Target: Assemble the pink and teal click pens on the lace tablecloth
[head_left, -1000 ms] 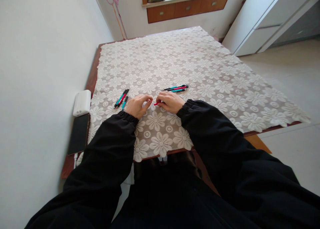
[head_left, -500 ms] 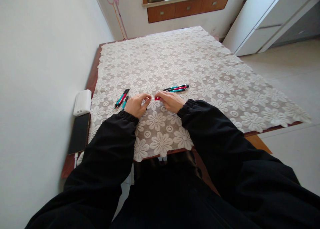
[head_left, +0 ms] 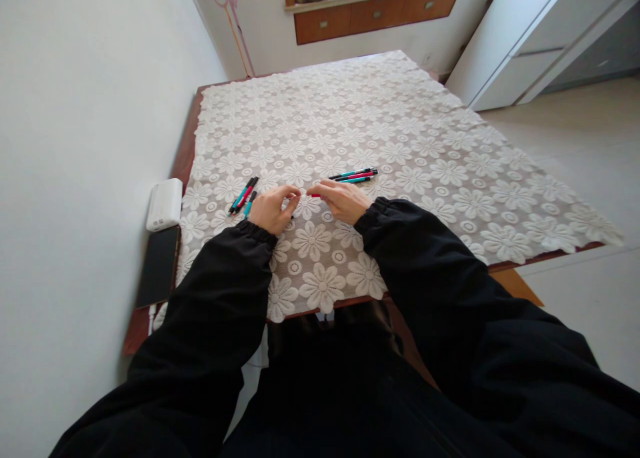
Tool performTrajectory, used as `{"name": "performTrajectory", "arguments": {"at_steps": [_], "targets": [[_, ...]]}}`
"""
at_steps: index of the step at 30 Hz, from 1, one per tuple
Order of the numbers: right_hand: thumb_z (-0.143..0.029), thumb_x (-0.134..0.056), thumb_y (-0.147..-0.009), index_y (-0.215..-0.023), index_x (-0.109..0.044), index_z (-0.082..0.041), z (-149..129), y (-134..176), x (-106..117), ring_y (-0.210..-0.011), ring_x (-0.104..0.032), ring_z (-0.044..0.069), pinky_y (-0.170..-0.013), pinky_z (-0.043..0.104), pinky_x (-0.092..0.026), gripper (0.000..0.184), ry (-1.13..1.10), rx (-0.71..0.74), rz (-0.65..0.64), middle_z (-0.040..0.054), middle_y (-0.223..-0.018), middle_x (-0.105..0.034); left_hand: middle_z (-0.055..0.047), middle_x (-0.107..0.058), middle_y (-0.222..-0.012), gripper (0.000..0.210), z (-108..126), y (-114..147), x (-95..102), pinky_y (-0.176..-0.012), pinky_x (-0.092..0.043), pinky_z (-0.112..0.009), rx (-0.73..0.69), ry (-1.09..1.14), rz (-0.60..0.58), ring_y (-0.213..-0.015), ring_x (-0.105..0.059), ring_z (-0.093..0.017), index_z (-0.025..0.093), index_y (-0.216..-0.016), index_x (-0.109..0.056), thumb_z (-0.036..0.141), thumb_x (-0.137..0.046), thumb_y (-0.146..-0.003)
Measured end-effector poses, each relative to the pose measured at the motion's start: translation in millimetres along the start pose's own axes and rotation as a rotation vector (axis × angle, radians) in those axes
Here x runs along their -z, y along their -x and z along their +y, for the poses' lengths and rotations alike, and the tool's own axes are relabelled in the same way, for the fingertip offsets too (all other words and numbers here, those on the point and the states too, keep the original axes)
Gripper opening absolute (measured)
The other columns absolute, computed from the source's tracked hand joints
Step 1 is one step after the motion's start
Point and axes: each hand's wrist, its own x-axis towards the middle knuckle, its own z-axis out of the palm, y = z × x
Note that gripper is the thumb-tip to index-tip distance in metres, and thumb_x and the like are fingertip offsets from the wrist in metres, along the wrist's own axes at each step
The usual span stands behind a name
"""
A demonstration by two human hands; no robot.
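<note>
Item under inspection: a small red piece (head_left: pixel 315 195), taken as the centre of the dial, located at the fingertips of the right hand (head_left: pixel 346 200), over the near part of the lace tablecloth (head_left: pixel 350 125). The right hand, at 3 to 4 o'clock, pinches the piece between thumb and fingers; most of it is hidden, and its full shape cannot be determined. The left hand (head_left: pixel 273 209), at 8 to 9 o'clock, is curled with thumb and forefinger near each other, pointing toward the piece but apart from the right hand; whether it grips anything cannot be told. At 2 o'clock, just beyond the right knuckles, lies a cluster of pens (head_left: pixel 357 174), turquoise, red and black. At 9 o'clock, beyond the left hand, lie a turquoise-and-black pen (head_left: pixel 243 194) and a red-and-black pen (head_left: pixel 246 198) side by side; a shorter-looking turquoise pen (head_left: pixel 251 205) lies just beside that hand, partly covered by it. Farther out at 9 o'clock, by the wall, is a white device (head_left: pixel 165 205); a flat black slab (head_left: pixel 157 267) is found between 8 and 9, with a white cable (head_left: pixel 151 320) at its near end. Room perimeter: pink stand (head_left: pixel 233 15) at 11, wooden drawers (head_left: pixel 377 18) at 1, white cabinet (head_left: pixel 505 45) at 2.
</note>
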Motion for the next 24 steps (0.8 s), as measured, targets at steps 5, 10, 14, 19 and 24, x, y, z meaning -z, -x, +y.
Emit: {"name": "performTrajectory", "arguments": {"at_steps": [5, 10, 14, 19, 24], "targets": [[-0.019, -0.044, -0.104, -0.128, -0.067, -0.022, -1.6, 0.1, 0.3, -0.092, -0.063, 0.02, -0.077, 0.031, -0.04, 0.033, -0.003, -0.015, 0.035, 0.0086, -0.119, -0.072, -0.003, -0.08, -0.1, 0.024, 0.9, -0.1, 0.4, -0.078, -0.053, -0.031, 0.008, -0.007, -0.007, -0.085, -0.071, -0.021, 0.026, -0.11, -0.076, 0.039, -0.059, -0.1], [-0.031, -0.049, -0.106, -0.123, -0.068, -0.022, -1.9, -0.4, 0.7, -0.095, -0.064, 0.021, -0.079, 0.032, -0.04, 0.027, -0.025, -0.005, 0.026, 0.009, -0.118, -0.073, -0.003, -0.08, -0.1, 0.025, 1.6, -0.5, 0.5, -0.082, -0.054, -0.031, -0.014, 0.003, -0.059, -0.087, -0.071, -0.021, 0.026, -0.112, -0.076, 0.039, -0.058, -0.101], [-0.032, -0.05, -0.106, -0.119, -0.069, -0.02, -1.3, -1.0, 1.2, -0.094, -0.064, 0.021, -0.079, 0.032, -0.04, 0.026, -0.022, 0.008, -0.019, 0.0092, -0.112, -0.073, -0.004, -0.08, -0.101, 0.025, 3.7, -0.3, 1.5, -0.079, -0.053, -0.031, -0.032, 0.023, -0.078, -0.083, -0.07, -0.02, 0.025, -0.111, -0.076, 0.038, -0.058, -0.101], [-0.031, -0.051, -0.105, -0.117, -0.07, -0.019, -0.7, -1.0, 1.1, -0.092, -0.065, 0.022, -0.077, 0.032, -0.038, 0.025, -0.025, 0.024, -0.05, 0.009, -0.105, -0.073, -0.005, -0.08, -0.102, 0.027, 6.8, 0.1, 3.4, -0.078, -0.053, -0.031, -0.056, 0.024, -0.1, -0.082, -0.07, -0.02, 0.023, -0.111, -0.077, 0.038, -0.056, -0.102], [-0.029, -0.048, -0.107, -0.117, -0.071, -0.02, 1.2, -0.8, -0.8, -0.091, -0.064, 0.021, -0.077, 0.032, -0.037, 0.027, -0.011, 0.031, -0.047, 0.0086, -0.106, -0.074, -0.005, -0.08, -0.102, 0.027, 8.5, 0.3, 4.1, -0.079, -0.053, -0.031, -0.048, 0.022, -0.106, -0.084, -0.07, -0.02, 0.024, -0.11, -0.077, 0.039, -0.056, -0.102]]}}
